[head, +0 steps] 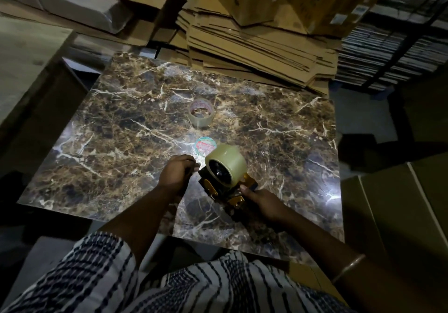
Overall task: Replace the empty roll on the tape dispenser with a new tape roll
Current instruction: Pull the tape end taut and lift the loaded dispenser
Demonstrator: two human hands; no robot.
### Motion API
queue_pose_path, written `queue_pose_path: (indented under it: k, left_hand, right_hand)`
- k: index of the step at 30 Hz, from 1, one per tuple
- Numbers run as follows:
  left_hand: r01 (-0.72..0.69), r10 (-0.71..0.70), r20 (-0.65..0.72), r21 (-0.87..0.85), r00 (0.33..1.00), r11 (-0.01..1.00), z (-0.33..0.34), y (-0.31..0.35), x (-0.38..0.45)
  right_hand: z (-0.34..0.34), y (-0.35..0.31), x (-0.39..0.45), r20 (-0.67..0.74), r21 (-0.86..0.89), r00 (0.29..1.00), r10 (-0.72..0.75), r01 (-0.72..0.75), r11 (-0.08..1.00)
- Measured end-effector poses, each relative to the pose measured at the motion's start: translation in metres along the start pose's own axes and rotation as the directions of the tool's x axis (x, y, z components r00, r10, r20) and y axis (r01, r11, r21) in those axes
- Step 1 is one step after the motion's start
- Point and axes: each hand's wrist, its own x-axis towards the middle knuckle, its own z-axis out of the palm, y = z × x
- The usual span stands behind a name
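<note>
The right hand (263, 202) is closed round the handle end of the dispenser (224, 186), the thumb laid near its yellow side plate. The left hand (178, 174) is curled at the dispenser's left side; something small seems to be pinched at the fingertips, perhaps the tape's loose end, but this cannot be told in the dim light. A full roll (226, 164) is already seated on the dispenser's hub. The empty core (201, 112) lies flat farther up the marble slab (121, 128), well apart from the hands. A round label (205, 144) lies just behind the roll.

The roll is judged light and stiff at its core, with a slick outer face and a sticky free end; it is best taken by its rims. The dispenser is judged rigid and is best held by the handle, its cutter edge avoided.
</note>
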Motion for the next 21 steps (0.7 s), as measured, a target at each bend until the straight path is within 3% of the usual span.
queue_pose_path:
  k: [5, 9, 13, 21]
  left_hand:
    - [0.071, -0.061, -0.039, 0.346, 0.997, 0.936, 0.016, 0.028, -0.014]
    - [0.042, -0.033, -0.038, 0.258, 0.999, 0.965, 0.025, 0.021, -0.034]
    - [-0.041, 0.027, 0.044, 0.364, 0.999, 0.93, 0.02, 0.01, -0.036]
    - [0.009, -0.044, 0.072, 0.433, 0.996, 0.901, 0.023, 0.032, -0.019]
  right_hand:
    - [-0.009, 0.009, -0.017, -0.019, -0.058, 0.999, -0.037, 0.036, 0.998]
    - [-0.01, 0.008, -0.017, -0.036, -0.1, 0.999, -0.03, 0.026, 0.995]
    - [-0.01, 0.009, -0.019, -0.012, -0.12, 0.999, -0.041, 0.039, 0.992]
    - [-0.045, 0.042, -0.054, 0.017, -0.047, 0.999, -0.036, 0.037, 0.998]
